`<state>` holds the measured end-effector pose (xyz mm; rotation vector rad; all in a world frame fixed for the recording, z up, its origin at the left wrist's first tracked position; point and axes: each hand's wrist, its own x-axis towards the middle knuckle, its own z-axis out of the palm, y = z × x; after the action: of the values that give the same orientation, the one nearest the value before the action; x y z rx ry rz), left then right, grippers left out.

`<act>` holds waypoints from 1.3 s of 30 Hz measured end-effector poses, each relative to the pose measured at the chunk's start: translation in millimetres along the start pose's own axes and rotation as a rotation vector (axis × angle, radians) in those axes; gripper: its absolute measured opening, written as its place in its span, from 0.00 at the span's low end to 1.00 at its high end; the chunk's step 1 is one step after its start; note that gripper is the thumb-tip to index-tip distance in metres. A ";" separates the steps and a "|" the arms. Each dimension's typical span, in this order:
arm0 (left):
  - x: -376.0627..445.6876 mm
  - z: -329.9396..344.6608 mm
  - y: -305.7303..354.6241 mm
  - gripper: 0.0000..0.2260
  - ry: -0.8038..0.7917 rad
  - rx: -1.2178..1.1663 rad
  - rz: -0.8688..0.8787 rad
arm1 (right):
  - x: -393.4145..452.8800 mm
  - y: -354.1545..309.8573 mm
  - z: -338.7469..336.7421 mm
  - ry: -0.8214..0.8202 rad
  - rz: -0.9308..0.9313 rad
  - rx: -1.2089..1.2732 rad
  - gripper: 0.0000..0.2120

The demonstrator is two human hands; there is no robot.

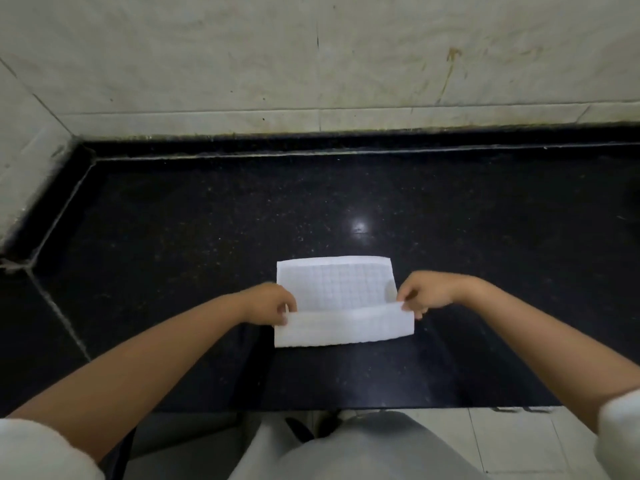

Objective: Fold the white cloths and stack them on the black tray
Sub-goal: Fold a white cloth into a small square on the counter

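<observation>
White cloth [334,285] is mid-fold: left hand [272,301] and right hand [420,292] pinch its near flap's corners; beyond lies the unfolded half. No tray visible.

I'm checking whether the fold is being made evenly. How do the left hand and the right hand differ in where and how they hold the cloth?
The left hand pinches the cloth at its left edge; the right hand pinches its right edge. The left hand's grip sits slightly lower in the picture than the right hand's. Both hold the same raised near flap, fingers curled, lifting it off the counter.
</observation>
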<state>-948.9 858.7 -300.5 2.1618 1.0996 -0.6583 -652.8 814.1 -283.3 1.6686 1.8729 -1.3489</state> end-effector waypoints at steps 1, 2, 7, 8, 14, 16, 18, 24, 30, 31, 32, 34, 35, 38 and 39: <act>5.6 -4.8 -4.3 0.12 0.113 -0.020 -0.041 | 6.0 1.3 -5.9 0.109 0.000 0.048 0.06; 11.5 -9.4 -8.2 0.11 0.225 -0.051 -0.087 | 12.0 1.9 -10.3 0.213 -0.003 0.079 0.05; 41.4 -22.1 -20.9 0.11 0.480 -0.091 -0.242 | 47.9 0.6 -18.3 0.564 0.070 -0.021 0.09; 46.3 -21.0 -23.0 0.11 0.483 -0.078 -0.246 | 54.0 0.8 -17.4 0.596 0.083 -0.004 0.09; 58.6 -9.7 -28.7 0.12 0.532 -0.067 -0.257 | 75.4 1.6 -2.0 0.742 0.167 0.008 0.12; 59.1 -8.0 -29.0 0.12 0.554 -0.061 -0.244 | 79.2 2.5 2.3 0.747 0.166 -0.025 0.12; 59.7 -6.4 -28.7 0.12 0.553 -0.031 -0.242 | 80.8 3.5 5.3 0.717 0.152 -0.068 0.13; 54.9 -7.9 -22.2 0.07 0.556 0.147 -0.143 | 79.5 -1.8 3.2 0.626 0.205 -0.127 0.12; 27.1 -51.2 -22.1 0.09 0.851 0.161 -0.044 | 42.4 -16.7 -38.9 0.810 0.084 -0.105 0.08; 21.0 -58.3 -25.5 0.10 0.946 0.192 0.036 | 31.1 -19.6 -47.9 0.898 0.034 -0.097 0.06; 15.2 -61.5 -29.4 0.11 1.054 0.227 0.094 | 19.9 -23.0 -54.5 0.989 -0.021 -0.113 0.05; 3.8 -60.1 -28.8 0.10 1.191 0.279 0.151 | 4.8 -27.0 -56.0 1.152 -0.161 -0.194 0.02; 0.0 -56.4 -26.1 0.10 1.211 0.283 0.180 | 2.2 -26.0 -51.2 1.188 -0.223 -0.236 0.03; 2.6 -17.0 -32.2 0.14 1.104 0.340 0.266 | 12.3 -10.7 -11.7 1.112 -0.273 -0.328 0.06; 6.8 2.5 -36.5 0.15 1.015 0.353 0.294 | 18.9 -3.6 7.3 1.059 -0.257 -0.343 0.04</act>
<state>-976.1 877.5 -317.6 2.9803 1.1163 0.5026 -664.0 820.5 -299.3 2.1833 2.7032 -0.0557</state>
